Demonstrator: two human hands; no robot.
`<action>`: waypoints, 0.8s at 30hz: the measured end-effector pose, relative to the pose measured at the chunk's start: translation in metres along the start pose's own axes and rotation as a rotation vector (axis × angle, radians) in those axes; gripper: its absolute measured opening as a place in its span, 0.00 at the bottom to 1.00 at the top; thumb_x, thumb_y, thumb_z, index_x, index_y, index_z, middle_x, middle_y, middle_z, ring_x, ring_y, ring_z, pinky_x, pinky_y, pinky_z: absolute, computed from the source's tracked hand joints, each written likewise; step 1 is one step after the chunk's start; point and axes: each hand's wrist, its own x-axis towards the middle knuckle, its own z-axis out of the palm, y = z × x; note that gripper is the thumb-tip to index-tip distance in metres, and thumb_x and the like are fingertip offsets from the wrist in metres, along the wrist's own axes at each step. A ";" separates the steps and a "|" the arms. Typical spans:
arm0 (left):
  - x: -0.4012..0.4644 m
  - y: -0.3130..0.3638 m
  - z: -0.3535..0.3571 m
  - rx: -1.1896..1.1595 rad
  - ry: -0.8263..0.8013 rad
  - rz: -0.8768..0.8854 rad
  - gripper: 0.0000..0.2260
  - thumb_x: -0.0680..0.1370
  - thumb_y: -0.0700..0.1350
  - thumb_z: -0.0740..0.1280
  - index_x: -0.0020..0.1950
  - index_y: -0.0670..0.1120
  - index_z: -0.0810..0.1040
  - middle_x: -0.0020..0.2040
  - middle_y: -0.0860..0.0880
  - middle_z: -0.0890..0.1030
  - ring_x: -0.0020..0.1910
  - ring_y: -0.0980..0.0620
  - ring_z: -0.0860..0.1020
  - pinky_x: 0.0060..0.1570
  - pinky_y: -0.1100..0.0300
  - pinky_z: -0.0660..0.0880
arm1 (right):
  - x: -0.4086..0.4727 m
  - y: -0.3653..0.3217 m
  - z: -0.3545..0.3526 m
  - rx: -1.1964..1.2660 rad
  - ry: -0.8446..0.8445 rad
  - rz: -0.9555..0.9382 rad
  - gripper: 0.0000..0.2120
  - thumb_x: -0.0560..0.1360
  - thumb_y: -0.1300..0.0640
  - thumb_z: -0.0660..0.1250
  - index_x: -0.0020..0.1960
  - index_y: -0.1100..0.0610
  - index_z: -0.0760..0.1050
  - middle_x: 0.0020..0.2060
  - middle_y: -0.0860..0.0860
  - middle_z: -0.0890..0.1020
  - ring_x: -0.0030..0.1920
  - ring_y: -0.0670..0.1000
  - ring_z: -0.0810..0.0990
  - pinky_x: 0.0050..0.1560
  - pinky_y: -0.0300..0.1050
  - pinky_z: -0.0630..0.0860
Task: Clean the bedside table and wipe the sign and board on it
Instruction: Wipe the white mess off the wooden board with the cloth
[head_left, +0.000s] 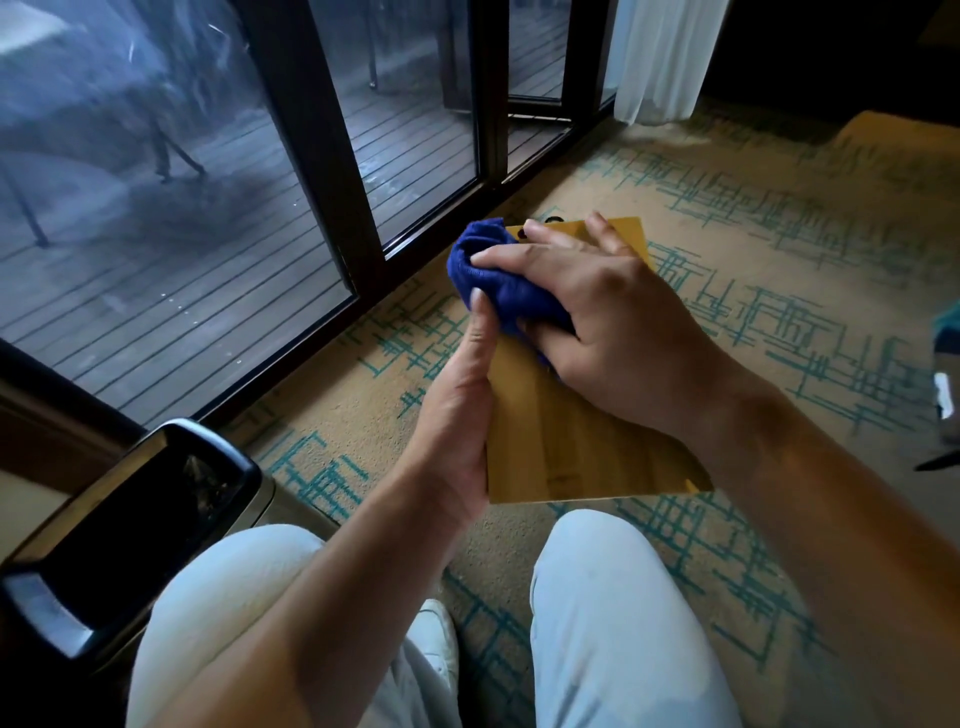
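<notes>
A yellowish wooden board (561, 441) is held out over the carpet in front of my knees. My left hand (457, 415) grips its left edge, thumb stretched up along that edge. My right hand (587, 306) holds a bunched dark blue cloth (488, 270) and presses it onto the upper part of the board, with two fingers reaching over the board's far end. A small dark hole shows near the board's top edge. The bedside table and the sign are not in view.
A black bin with a glossy lid (130, 530) stands at my lower left. Dark-framed glass doors (322, 156) run along the left, with a white curtain (660, 57) at the back. Patterned tan and teal carpet (779, 249) spreads to the right.
</notes>
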 end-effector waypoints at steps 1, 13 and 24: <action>0.000 0.000 -0.002 0.038 0.005 0.025 0.25 0.79 0.61 0.62 0.73 0.51 0.73 0.67 0.40 0.79 0.66 0.38 0.77 0.63 0.35 0.73 | 0.002 -0.001 -0.002 -0.030 0.012 0.005 0.25 0.73 0.57 0.66 0.70 0.49 0.74 0.68 0.51 0.78 0.73 0.51 0.71 0.78 0.60 0.52; -0.007 0.006 -0.007 0.172 0.013 0.187 0.18 0.79 0.48 0.64 0.69 0.51 0.76 0.61 0.44 0.83 0.55 0.44 0.82 0.54 0.42 0.80 | -0.005 0.028 -0.012 -0.105 0.315 0.208 0.25 0.74 0.60 0.66 0.71 0.51 0.72 0.65 0.51 0.79 0.62 0.54 0.79 0.61 0.49 0.75; -0.002 0.005 -0.009 0.228 0.124 0.228 0.14 0.81 0.46 0.64 0.67 0.52 0.78 0.57 0.48 0.85 0.52 0.48 0.84 0.49 0.47 0.81 | -0.042 0.042 -0.005 0.022 0.497 0.502 0.23 0.71 0.62 0.64 0.65 0.51 0.76 0.56 0.51 0.84 0.51 0.50 0.83 0.56 0.48 0.79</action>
